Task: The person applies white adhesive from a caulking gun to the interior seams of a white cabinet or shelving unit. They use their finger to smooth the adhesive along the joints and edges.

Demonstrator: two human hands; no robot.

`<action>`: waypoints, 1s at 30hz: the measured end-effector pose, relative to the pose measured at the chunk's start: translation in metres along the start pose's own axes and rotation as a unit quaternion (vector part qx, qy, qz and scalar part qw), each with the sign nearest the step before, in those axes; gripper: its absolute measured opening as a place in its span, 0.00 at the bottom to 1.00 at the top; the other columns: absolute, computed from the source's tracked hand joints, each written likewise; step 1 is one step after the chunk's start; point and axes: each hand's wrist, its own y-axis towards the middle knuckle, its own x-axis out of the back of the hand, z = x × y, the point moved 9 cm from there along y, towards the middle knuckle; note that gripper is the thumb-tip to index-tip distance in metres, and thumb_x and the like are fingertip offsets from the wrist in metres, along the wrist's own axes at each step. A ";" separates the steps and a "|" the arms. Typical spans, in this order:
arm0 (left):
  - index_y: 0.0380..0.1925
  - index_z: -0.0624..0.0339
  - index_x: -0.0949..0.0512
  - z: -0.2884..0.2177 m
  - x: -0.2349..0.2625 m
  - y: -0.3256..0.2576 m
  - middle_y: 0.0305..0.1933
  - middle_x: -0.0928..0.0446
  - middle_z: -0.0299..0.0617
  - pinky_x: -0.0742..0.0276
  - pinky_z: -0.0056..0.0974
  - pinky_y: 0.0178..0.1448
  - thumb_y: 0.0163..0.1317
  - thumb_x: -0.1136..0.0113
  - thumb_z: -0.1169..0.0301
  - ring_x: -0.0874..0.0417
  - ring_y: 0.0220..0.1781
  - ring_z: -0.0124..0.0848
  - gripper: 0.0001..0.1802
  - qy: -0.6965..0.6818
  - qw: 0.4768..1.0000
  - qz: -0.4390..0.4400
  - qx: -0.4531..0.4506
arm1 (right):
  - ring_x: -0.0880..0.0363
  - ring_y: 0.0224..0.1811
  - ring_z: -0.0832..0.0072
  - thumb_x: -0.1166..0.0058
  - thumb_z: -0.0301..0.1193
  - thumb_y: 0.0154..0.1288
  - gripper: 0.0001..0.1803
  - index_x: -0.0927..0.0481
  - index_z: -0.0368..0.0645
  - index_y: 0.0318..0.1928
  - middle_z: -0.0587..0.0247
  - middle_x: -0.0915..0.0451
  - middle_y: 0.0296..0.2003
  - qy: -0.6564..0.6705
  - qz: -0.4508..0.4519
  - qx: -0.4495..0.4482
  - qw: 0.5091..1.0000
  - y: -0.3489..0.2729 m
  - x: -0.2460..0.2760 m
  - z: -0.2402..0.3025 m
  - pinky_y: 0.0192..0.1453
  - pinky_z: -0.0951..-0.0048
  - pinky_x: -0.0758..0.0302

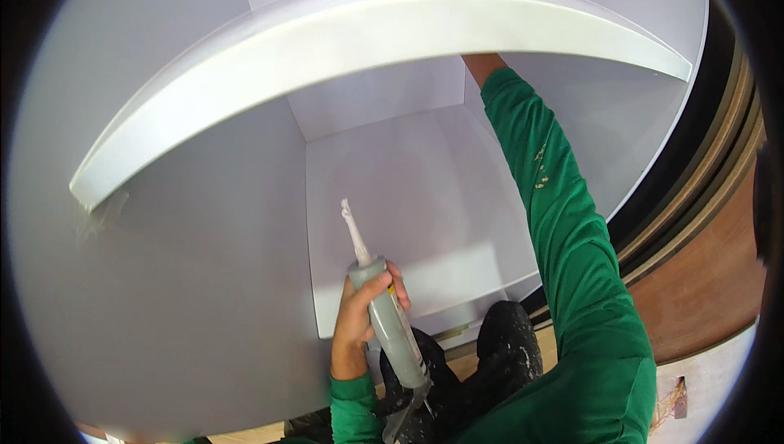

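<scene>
My left hand (364, 307) is wrapped round a grey sealant tube (394, 336) below the middle of the view. Its white nozzle (356, 236) points up and away from me, with a white blob at the tip. What looks like a grey handle hangs from the tube's lower end. My right arm (555, 191), in a green sleeve, stretches forward under a white shelf (351, 40). Only the right wrist (483, 65) shows at the shelf's front edge; the shelf hides the hand and its fingers.
The shelf spans a pale grey cabinet, between the left side panel (188, 281) and the right side panel (604, 117). White smears mark the panel by the shelf's left end. My knees (508, 342) are at the cabinet's bottom edge. Brown boards (694, 289) stand at right.
</scene>
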 end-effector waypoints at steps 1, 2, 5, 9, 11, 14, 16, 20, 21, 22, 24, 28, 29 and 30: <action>0.43 0.63 0.22 -0.001 0.002 0.000 0.30 0.19 0.46 0.19 0.39 0.35 0.66 0.37 0.60 0.15 0.30 0.35 0.16 -0.006 1.000 0.007 -0.002 | 0.32 0.41 0.75 0.47 0.25 0.58 0.43 0.38 0.49 0.77 0.70 0.25 0.34 -0.027 -0.014 0.006 1.000 0.001 0.009 -0.006 0.54 0.67 0.35; 0.43 0.63 0.22 -0.002 0.001 -0.001 0.30 0.19 0.46 0.19 0.39 0.35 0.66 0.37 0.60 0.15 0.30 0.36 0.16 -0.012 1.000 0.016 -0.004 | 0.32 0.41 0.75 0.47 0.25 0.58 0.43 0.38 0.49 0.77 0.70 0.25 0.34 -0.048 -0.023 0.011 0.999 0.005 0.014 -0.010 0.54 0.67 0.35; 0.43 0.65 0.23 -0.003 0.001 -0.002 0.30 0.19 0.48 0.18 0.40 0.36 0.65 0.37 0.61 0.15 0.31 0.37 0.17 -0.027 0.999 0.033 -0.015 | 0.31 0.42 0.74 0.47 0.25 0.57 0.44 0.38 0.49 0.77 0.69 0.24 0.35 -0.121 -0.053 0.016 0.991 0.012 0.039 -0.023 0.54 0.66 0.34; 0.43 0.67 0.23 -0.002 -0.001 0.000 0.29 0.20 0.49 0.18 0.41 0.36 0.65 0.36 0.63 0.15 0.30 0.38 0.17 -0.041 0.999 0.032 -0.015 | 0.31 0.43 0.73 0.46 0.25 0.57 0.44 0.38 0.49 0.77 0.68 0.24 0.35 -0.189 -0.085 0.014 0.978 0.011 0.073 -0.038 0.55 0.65 0.34; 0.43 0.67 0.23 -0.001 0.000 0.000 0.29 0.20 0.49 0.18 0.41 0.36 0.64 0.36 0.63 0.15 0.30 0.38 0.17 -0.042 0.999 0.031 -0.016 | 0.30 0.43 0.72 0.46 0.26 0.57 0.44 0.39 0.49 0.77 0.68 0.24 0.35 -0.210 -0.094 0.010 0.973 0.009 0.081 -0.046 0.55 0.65 0.34; 0.43 0.67 0.23 -0.001 -0.001 0.001 0.29 0.20 0.49 0.18 0.41 0.36 0.64 0.36 0.64 0.15 0.31 0.38 0.17 -0.046 0.998 0.035 -0.012 | 0.30 0.44 0.71 0.45 0.26 0.57 0.44 0.39 0.49 0.78 0.67 0.24 0.36 -0.235 -0.105 0.005 0.966 0.008 0.092 -0.054 0.56 0.65 0.33; 0.43 0.67 0.23 -0.001 -0.002 0.000 0.29 0.20 0.48 0.18 0.41 0.37 0.64 0.36 0.64 0.15 0.31 0.38 0.17 -0.041 0.999 0.036 -0.010 | 0.30 0.44 0.70 0.45 0.26 0.57 0.44 0.39 0.49 0.78 0.66 0.23 0.36 -0.246 -0.110 0.003 0.963 0.007 0.097 -0.056 0.56 0.64 0.33; 0.44 0.67 0.23 0.000 0.000 0.000 0.29 0.20 0.48 0.18 0.41 0.37 0.64 0.37 0.65 0.16 0.31 0.38 0.16 -0.046 0.998 0.046 -0.008 | 0.29 0.45 0.69 0.45 0.26 0.57 0.45 0.39 0.49 0.78 0.65 0.23 0.37 -0.262 -0.112 0.004 0.959 0.008 0.096 -0.057 0.57 0.64 0.32; 0.44 0.67 0.23 0.000 0.000 0.000 0.29 0.20 0.48 0.18 0.41 0.38 0.65 0.37 0.65 0.16 0.31 0.38 0.16 -0.042 0.998 0.044 -0.008 | 0.29 0.45 0.69 0.45 0.26 0.57 0.45 0.40 0.49 0.78 0.65 0.23 0.37 -0.263 -0.114 0.001 0.958 0.004 0.097 -0.062 0.57 0.64 0.32; 0.44 0.68 0.23 -0.002 0.000 -0.001 0.29 0.20 0.48 0.18 0.41 0.38 0.65 0.37 0.65 0.15 0.32 0.37 0.16 -0.038 0.998 0.041 -0.008 | 0.29 0.45 0.69 0.44 0.27 0.57 0.45 0.40 0.49 0.78 0.65 0.23 0.37 -0.264 -0.112 0.001 0.958 0.002 0.095 -0.065 0.57 0.63 0.32; 0.44 0.68 0.23 -0.002 -0.002 0.001 0.30 0.20 0.48 0.18 0.41 0.38 0.65 0.37 0.65 0.15 0.32 0.37 0.16 -0.035 0.998 0.045 -0.006 | 0.29 0.46 0.68 0.44 0.27 0.57 0.45 0.40 0.49 0.78 0.64 0.23 0.37 -0.270 -0.116 0.003 0.956 0.005 0.098 -0.065 0.58 0.63 0.32; 0.44 0.68 0.23 0.000 0.001 0.001 0.30 0.19 0.49 0.17 0.41 0.38 0.65 0.37 0.65 0.15 0.32 0.37 0.17 -0.027 0.998 0.050 -0.009 | 0.28 0.47 0.67 0.44 0.27 0.57 0.45 0.40 0.49 0.78 0.63 0.22 0.38 -0.273 -0.112 0.008 0.955 0.004 0.089 -0.068 0.58 0.62 0.31; 0.44 0.68 0.23 0.000 0.002 0.001 0.30 0.19 0.49 0.17 0.41 0.38 0.65 0.37 0.65 0.15 0.32 0.37 0.17 -0.024 0.998 0.049 -0.008 | 0.28 0.47 0.66 0.44 0.27 0.57 0.45 0.40 0.48 0.78 0.63 0.22 0.38 -0.275 -0.108 0.008 0.955 0.002 0.084 -0.067 0.59 0.62 0.31; 0.45 0.68 0.23 0.000 0.003 0.001 0.30 0.19 0.48 0.17 0.41 0.38 0.65 0.37 0.64 0.15 0.31 0.37 0.17 -0.019 0.999 0.047 -0.005 | 0.28 0.47 0.66 0.43 0.27 0.57 0.45 0.41 0.48 0.78 0.63 0.22 0.38 -0.274 -0.107 0.009 0.956 -0.002 0.080 -0.067 0.59 0.62 0.31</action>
